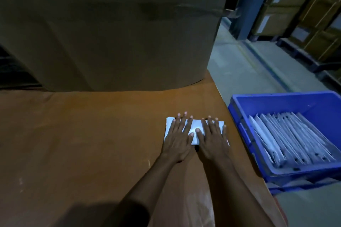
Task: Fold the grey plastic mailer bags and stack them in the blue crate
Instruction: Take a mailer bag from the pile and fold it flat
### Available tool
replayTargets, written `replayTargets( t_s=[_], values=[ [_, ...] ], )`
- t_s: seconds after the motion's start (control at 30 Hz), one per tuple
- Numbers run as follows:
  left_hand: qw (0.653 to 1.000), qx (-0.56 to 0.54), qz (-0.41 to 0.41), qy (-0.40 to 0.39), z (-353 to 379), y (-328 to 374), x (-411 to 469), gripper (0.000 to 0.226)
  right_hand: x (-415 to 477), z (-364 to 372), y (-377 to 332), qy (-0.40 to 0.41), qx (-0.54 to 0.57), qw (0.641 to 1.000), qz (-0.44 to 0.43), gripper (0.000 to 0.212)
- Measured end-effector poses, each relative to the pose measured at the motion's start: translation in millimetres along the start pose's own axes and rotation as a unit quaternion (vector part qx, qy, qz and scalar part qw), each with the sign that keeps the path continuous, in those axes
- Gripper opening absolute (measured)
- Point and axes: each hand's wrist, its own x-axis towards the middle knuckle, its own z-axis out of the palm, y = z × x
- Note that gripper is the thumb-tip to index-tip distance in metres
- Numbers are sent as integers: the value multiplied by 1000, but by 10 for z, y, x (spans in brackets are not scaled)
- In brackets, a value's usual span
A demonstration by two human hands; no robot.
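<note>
Pressing down side by side, the left hand (178, 135) and the right hand (212, 139) lie flat on one folded grey mailer bag (196, 124). Their fingers are straight and spread, pointing to twelve o'clock, and the thumbs nearly meet over its middle. Neither hand grips anything; both palms simply bear on the plastic. The bag sits on the brown table (83, 134), near its right edge. At three o'clock from the hands, just off that edge, stands one blue crate (286, 104). It holds a leaning row of folded bags (295, 134), ten or so, overlapped too tightly for a sure count. One big cardboard box (110, 33) stands at twelve o'clock.
</note>
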Motion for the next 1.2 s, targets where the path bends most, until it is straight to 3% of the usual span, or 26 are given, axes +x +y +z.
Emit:
replayTargets(
  t_s=[0.2,0.4,0.57,0.93,1.07,1.2],
  values=[
    [998,47,-10,-36,66,-111,149,61,90,156,27,55,-26,998,15,65],
    [985,95,-54,-135,-11,-78,403,79,296,130,23,8,-13,999,47,70],
    [993,63,-36,-95,26,5,101,71,1,140,-42,34,9,998,50,65],
    [990,71,-46,-113,84,-39,85,69,-12,93,-22,4,45,997,60,61],
    [981,61,-71,-168,-1,-12,144,75,30,60,-25,-18,28,997,69,56],
    [974,63,-85,-199,-60,0,213,63,94,-16,-33,-72,34,994,81,55]
  ],
)
